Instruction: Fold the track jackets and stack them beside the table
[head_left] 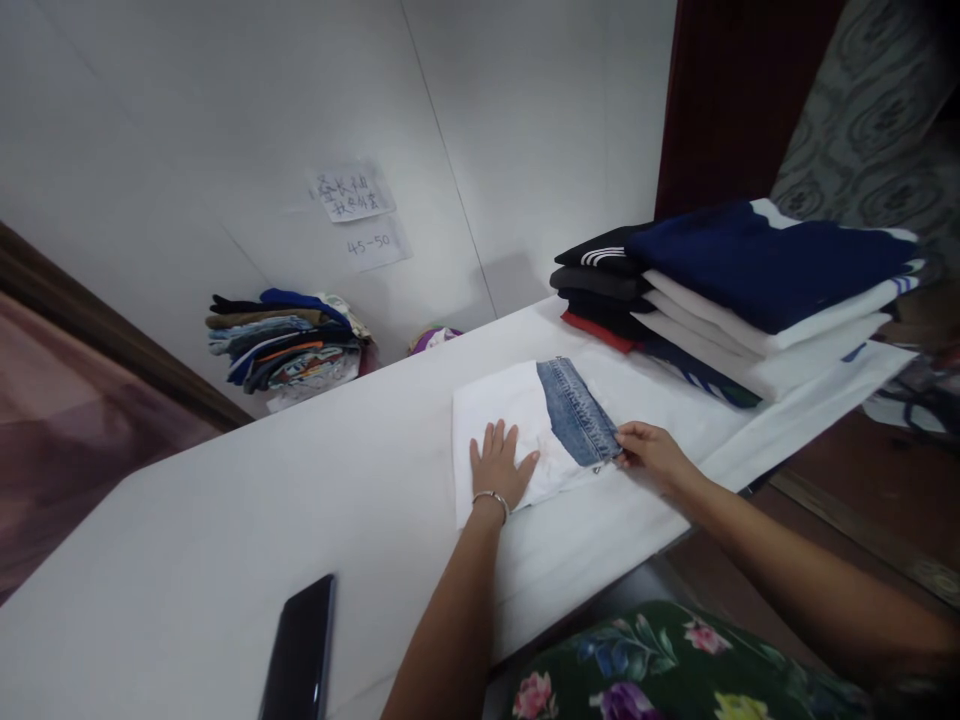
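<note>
A folded white garment with a blue denim section at its right end lies flat on the white table. My left hand rests on the white part, fingers spread, with a bracelet at the wrist. At the near right corner of the denim, my right hand pinches the edge between thumb and fingers. Small metal bits show along the denim's edge.
Folded clothes are stacked at the right of the table. Another clothes pile stands beyond the far edge. A dark phone lies at the near left. Handwritten paper notes hang on the wall.
</note>
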